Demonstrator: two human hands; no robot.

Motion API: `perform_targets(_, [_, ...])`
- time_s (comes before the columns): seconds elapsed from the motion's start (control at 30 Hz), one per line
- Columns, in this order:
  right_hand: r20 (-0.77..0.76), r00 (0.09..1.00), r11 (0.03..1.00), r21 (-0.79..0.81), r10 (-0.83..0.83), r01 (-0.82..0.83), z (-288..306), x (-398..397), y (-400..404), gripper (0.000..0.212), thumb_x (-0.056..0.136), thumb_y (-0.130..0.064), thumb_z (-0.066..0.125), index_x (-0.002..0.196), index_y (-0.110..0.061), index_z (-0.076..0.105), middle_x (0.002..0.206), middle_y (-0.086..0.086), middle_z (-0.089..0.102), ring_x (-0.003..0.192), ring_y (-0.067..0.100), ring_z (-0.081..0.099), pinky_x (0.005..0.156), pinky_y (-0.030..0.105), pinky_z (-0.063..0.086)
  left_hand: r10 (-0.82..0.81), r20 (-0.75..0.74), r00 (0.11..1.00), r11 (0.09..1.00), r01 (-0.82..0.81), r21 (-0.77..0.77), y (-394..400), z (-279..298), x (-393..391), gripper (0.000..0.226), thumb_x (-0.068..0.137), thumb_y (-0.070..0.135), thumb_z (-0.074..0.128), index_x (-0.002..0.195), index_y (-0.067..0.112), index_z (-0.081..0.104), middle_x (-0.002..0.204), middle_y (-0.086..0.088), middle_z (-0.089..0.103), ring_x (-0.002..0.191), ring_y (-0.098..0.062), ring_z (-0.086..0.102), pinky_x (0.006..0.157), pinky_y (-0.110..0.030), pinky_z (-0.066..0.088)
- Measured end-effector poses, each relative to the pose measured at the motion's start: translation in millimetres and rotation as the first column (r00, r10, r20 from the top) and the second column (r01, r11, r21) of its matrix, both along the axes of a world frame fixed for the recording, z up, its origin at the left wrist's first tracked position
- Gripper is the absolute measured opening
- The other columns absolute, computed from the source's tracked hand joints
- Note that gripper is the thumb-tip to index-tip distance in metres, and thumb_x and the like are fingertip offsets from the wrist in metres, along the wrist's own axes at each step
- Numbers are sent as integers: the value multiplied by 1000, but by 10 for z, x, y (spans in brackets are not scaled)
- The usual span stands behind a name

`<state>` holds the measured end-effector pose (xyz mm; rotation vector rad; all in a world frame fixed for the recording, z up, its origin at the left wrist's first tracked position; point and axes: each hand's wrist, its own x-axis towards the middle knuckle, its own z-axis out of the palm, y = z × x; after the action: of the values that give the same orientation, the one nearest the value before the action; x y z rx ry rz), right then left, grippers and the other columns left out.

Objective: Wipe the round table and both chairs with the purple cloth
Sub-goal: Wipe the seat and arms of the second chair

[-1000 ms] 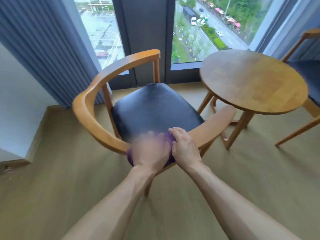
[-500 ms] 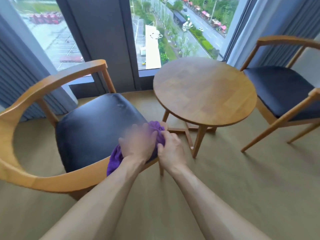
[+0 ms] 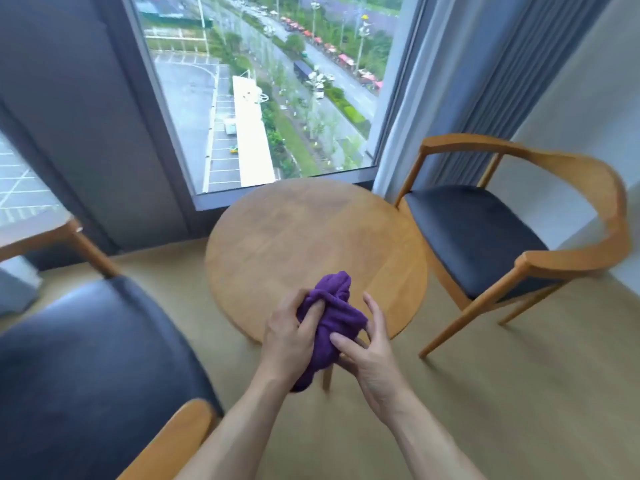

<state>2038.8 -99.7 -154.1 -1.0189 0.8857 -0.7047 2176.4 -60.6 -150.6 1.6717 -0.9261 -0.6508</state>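
A bunched purple cloth (image 3: 332, 317) is held in the air over the near edge of the round wooden table (image 3: 304, 233). My left hand (image 3: 289, 336) grips its left side with the fingers dug into the folds. My right hand (image 3: 370, 344) holds its lower right side, fingers partly spread. One wooden chair with a dark seat (image 3: 86, 362) stands at the lower left, its armrest near my left forearm. The second chair (image 3: 485, 233) stands to the right of the table.
A tall window (image 3: 270, 91) with a dark frame rises behind the table, with grey curtains (image 3: 478, 81) on its right side. Pale wooden floor (image 3: 519, 393) lies open at the lower right. A white wall (image 3: 595, 116) stands behind the right chair.
Both hands lifted the cloth off the left chair's front rail and carried it right, over the table's near edge. The view swung right, so the table is now centred.
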Motion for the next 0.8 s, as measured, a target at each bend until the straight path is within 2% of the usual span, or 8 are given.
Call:
perform_targets(0.1, [-7, 1000, 1000, 11, 27, -27, 200, -277, -578, 69, 76, -27, 80, 136, -41, 48, 133, -10, 62, 117, 13, 65, 84, 45, 59, -56, -304, 951, 997, 39, -61, -604, 148, -288, 18, 97, 35, 57, 96, 25, 71, 91, -1, 75, 92, -28, 70, 88, -56, 52])
perform_targets(0.2, [-21, 999, 999, -14, -29, 29, 360, -539, -1088, 45, 83, -25, 73, 125, -33, 61, 123, -3, 69, 108, 17, 70, 74, 37, 59, -117, -396, 911, 992, 87, -93, -1188, 198, -597, 17, 101, 33, 55, 101, 25, 69, 98, -4, 75, 99, -31, 70, 93, -59, 51])
perform_targets(0.3, [-56, 987, 988, -44, -152, 149, 369, -824, -1588, 36, 84, -21, 69, 117, -35, 65, 118, -3, 72, 105, 18, 71, 76, 40, 59, -175, -383, 907, 982, 135, -130, -1775, 203, -929, 14, 102, 28, 55, 98, 23, 67, 94, -6, 73, 94, -28, 69, 91, -59, 51])
perform_targets(0.37, [-58, 975, 976, -47, -215, 212, 325, -1021, -1927, 35, 82, -18, 68, 111, -38, 68, 115, -2, 73, 104, 19, 72, 76, 39, 58, -205, -362, 909, 976, 161, -148, -2152, 178, -1149, 11, 102, 21, 55, 98, 18, 65, 94, -10, 71, 94, -33, 67, 91, -59, 50])
perform_targets(0.47, [-53, 959, 960, -50, -278, 275, 255, -1349, -2464, 40, 79, -12, 65, 106, -40, 69, 112, 1, 74, 103, 21, 72, 75, 34, 58, -244, -339, 909, 968, 206, -144, -2706, 123, -1468, 7, 99, 18, 59, 100, 16, 65, 95, -10, 72, 94, -33, 67, 90, -56, 52])
perform_targets(0.57, [-130, 935, 942, -111, -330, 317, 219, -1667, -3077, 46, 71, -7, 62, 101, -41, 70, 105, -3, 75, 103, 20, 70, 84, 37, 58, -260, -312, 914, 965, 234, -120, -3256, 60, -1797, 11, 92, 24, 62, 100, 17, 65, 93, -8, 72, 92, -31, 69, 88, -52, 54])
perform_targets(0.7, [-231, 935, 953, -200, -270, 226, 170, -2002, -4020, 45, 74, 1, 58, 102, -33, 69, 99, -7, 75, 98, 14, 70, 86, 31, 58, -187, -237, 953, 981, 169, -93, -4115, -87, -2148, 10, 91, 27, 65, 99, 21, 64, 89, 0, 72, 90, -27, 70, 84, -45, 56])
perform_targets(0.8, [-322, 917, 958, -235, -235, 163, 124, -2213, -4701, 44, 80, -3, 58, 115, -28, 66, 106, -6, 72, 104, 15, 67, 94, 40, 56, -138, -203, 969, 990, 132, -43, -4778, -237, -2333, 4, 95, 21, 65, 99, 23, 64, 93, -4, 71, 93, -30, 68, 88, -52, 54])
